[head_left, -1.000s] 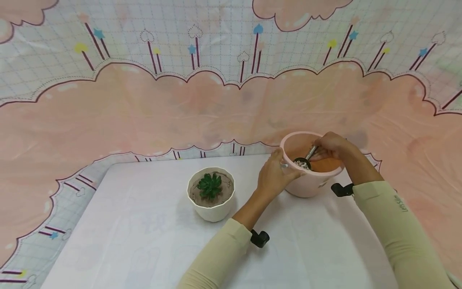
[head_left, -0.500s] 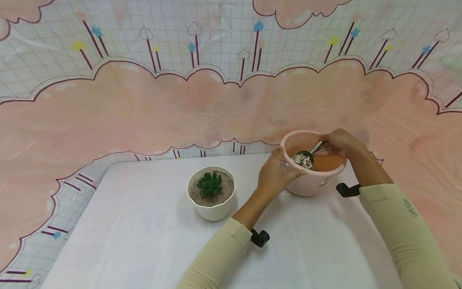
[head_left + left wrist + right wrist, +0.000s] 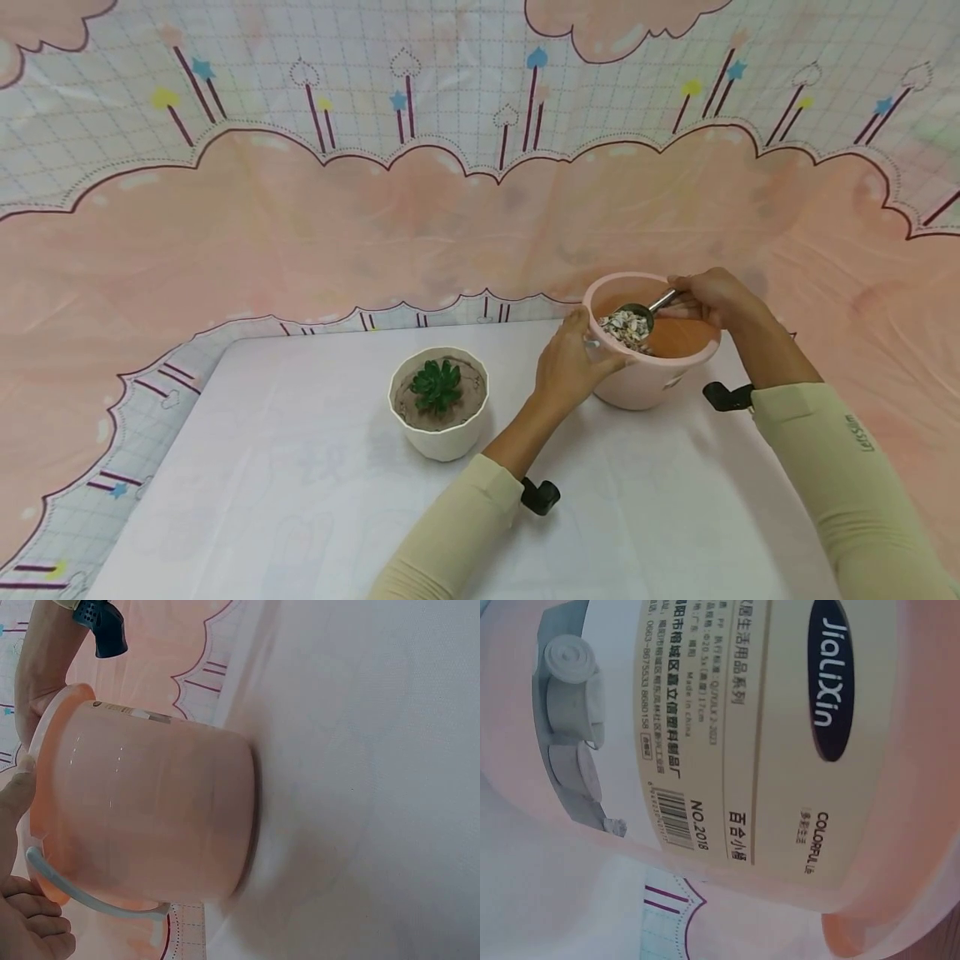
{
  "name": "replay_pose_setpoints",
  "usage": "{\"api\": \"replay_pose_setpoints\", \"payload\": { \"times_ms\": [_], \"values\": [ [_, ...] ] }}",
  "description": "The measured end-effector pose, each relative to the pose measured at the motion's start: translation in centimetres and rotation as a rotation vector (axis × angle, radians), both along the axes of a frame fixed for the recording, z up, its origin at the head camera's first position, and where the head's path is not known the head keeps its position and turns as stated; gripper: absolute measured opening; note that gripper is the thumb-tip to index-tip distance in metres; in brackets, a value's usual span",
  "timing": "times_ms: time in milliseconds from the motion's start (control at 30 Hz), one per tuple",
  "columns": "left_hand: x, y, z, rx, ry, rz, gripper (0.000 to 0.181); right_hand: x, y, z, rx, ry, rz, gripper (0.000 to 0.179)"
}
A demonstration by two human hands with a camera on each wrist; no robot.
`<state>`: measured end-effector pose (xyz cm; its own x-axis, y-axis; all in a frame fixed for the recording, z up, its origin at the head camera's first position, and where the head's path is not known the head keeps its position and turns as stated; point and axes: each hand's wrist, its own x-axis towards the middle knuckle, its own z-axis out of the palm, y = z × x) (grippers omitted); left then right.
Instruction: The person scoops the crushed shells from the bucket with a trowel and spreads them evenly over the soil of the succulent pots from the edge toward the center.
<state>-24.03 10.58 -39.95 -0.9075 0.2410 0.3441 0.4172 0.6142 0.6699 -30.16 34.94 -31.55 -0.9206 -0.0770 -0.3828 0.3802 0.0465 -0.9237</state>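
In the head view a pink bucket point(image 3: 637, 387) stands on the right of the white table. My left hand point(image 3: 567, 360) grips its near-left rim, thumb over the edge. In the left wrist view the bucket wall point(image 3: 150, 802) fills the middle, with curled fingers point(image 3: 37, 922) beside the handle. My right hand point(image 3: 708, 298) reaches in over the right side and holds a metal scoop point(image 3: 663, 300) by its handle. The scoop's round head is inside the bucket, by a heap of small pale stones or chips point(image 3: 626, 329). The right wrist view shows only the bucket's printed label point(image 3: 697, 735).
Left of the hands, a white pot point(image 3: 444, 442) holds a green succulent point(image 3: 436, 385) in grey-brown soil. The bucket's pale handle point(image 3: 90, 896) hangs down its side. A patterned pink cloth point(image 3: 375, 225) rises behind the table point(image 3: 300, 500).
My right hand has moved a little right and raised the scoop from low in the bucket. More pale pieces show beside its head. The left hand keeps its grip on the rim.
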Motion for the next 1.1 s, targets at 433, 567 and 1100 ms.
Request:
{"api": "replay_pose_setpoints", "payload": {
  "times_ms": [433,567,1100],
  "values": [
    [0.0,-0.1,0.0,0.009,-0.003,0.001,0.098,0.0,0.4,0.3,-0.111,-0.062,-0.065,0.043],
    [0.0,0.0,0.0,0.011,-0.008,0.0,0.1,0.1,0.8,0.3,-0.178,-0.075,-0.076,0.046],
    [-0.2,0.1,-0.1,0.007,0.012,0.006,0.101,0.3,2.6,0.4,-0.323,-0.129,-0.154,0.048]
  ]
}}
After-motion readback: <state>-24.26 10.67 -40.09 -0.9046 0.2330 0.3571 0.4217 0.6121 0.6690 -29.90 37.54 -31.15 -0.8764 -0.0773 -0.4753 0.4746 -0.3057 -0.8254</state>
